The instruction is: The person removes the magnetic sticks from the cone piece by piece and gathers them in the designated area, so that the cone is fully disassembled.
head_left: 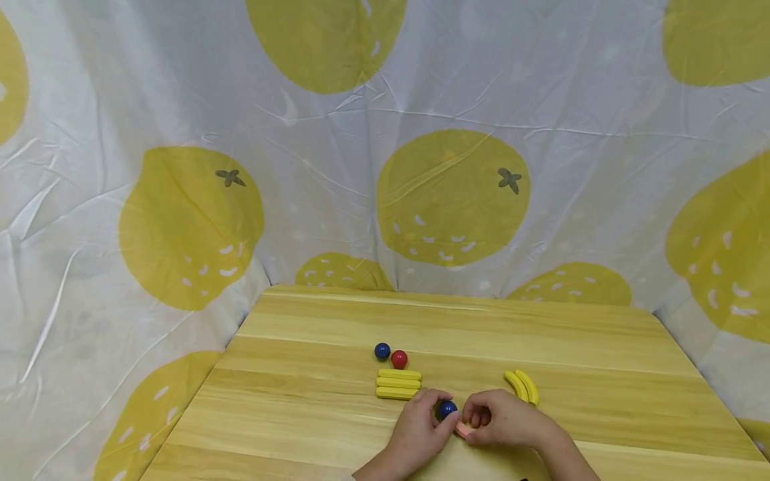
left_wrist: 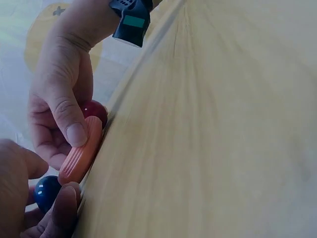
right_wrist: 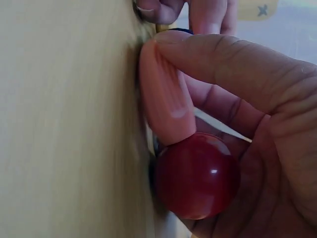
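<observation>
My left hand (head_left: 419, 427) pinches a shiny blue ball (head_left: 447, 409) between thumb and fingers. Facing it, my right hand (head_left: 508, 417) grips a pink, slightly curved bar (head_left: 464, 429) with ribbed sides, its thumb (right_wrist: 213, 57) lying along one end. A red ball (right_wrist: 198, 176) meets the bar's other end, near my right palm; in the head view my right hand hides this ball. In the left wrist view the blue ball (left_wrist: 48, 193) sits right at the near end of the pink bar (left_wrist: 81, 153). Both hands are low over the wooden table (head_left: 289, 401).
Beyond my left hand lie several straight yellow bars (head_left: 399, 384) side by side. Behind them are another blue ball (head_left: 381, 351) and another red ball (head_left: 399, 359). Two curved yellow bars (head_left: 522, 386) lie past my right hand. A lemon-print cloth (head_left: 325, 200) hangs around the table.
</observation>
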Motion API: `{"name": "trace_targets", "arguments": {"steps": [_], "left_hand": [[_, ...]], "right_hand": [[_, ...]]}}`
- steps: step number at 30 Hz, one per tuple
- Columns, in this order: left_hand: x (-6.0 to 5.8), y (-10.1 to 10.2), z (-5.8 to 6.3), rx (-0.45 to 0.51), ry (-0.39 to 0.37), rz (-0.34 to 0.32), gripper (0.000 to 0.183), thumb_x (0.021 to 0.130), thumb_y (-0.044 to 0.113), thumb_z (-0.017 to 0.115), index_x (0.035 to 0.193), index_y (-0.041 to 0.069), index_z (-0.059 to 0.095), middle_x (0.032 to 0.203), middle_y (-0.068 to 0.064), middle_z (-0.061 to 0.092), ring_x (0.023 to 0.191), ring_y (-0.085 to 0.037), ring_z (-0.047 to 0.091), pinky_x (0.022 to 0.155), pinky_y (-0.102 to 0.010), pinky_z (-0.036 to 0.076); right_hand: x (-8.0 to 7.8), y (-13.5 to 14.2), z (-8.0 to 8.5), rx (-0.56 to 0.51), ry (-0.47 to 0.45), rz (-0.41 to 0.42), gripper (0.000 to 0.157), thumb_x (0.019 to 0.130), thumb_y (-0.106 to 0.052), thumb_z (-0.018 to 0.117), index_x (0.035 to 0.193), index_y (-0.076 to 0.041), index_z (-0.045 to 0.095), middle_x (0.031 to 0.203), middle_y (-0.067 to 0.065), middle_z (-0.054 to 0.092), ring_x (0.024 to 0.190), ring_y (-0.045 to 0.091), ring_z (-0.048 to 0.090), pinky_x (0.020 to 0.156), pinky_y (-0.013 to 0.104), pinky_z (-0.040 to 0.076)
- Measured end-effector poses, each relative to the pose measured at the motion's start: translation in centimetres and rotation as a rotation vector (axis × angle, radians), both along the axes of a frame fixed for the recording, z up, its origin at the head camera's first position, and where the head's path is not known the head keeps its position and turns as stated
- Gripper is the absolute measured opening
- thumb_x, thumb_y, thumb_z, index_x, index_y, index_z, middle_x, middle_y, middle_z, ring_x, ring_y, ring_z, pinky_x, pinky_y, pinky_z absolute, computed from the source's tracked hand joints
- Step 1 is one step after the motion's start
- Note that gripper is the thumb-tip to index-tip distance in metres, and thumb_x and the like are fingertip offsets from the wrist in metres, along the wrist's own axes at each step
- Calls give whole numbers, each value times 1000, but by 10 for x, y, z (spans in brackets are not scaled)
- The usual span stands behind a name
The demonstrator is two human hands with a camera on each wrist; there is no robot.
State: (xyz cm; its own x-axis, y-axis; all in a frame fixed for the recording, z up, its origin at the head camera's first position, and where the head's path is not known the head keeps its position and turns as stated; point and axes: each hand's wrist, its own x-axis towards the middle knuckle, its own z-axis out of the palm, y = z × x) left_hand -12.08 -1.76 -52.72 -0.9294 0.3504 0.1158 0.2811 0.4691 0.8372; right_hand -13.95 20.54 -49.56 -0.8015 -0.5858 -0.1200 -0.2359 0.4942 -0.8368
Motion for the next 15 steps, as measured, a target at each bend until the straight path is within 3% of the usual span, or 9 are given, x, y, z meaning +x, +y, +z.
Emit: {"name": "trace_targets", "arguments": {"steps": [7,15], "left_hand": [[-1,-2,-1,-3,14,-74,37,97,13,69,134,14,63,122,-1,61,65,10,49,58,-14,47],[-2,-1,0,-45,3,-38,37,99,22,69,134,13,63,118,1,60,62,7,47,55,-15,44]], "right_hand": [[-2,4,-5,1,47,-29,14,88,-30,81,92,-19,73,81,-8,64,73,2,57,65,21,50],[-3,6,-3,-33,21,-20,16,88,-27,82,93,-15,72,81,-6,65,73,2,59,65,21,50]]}}
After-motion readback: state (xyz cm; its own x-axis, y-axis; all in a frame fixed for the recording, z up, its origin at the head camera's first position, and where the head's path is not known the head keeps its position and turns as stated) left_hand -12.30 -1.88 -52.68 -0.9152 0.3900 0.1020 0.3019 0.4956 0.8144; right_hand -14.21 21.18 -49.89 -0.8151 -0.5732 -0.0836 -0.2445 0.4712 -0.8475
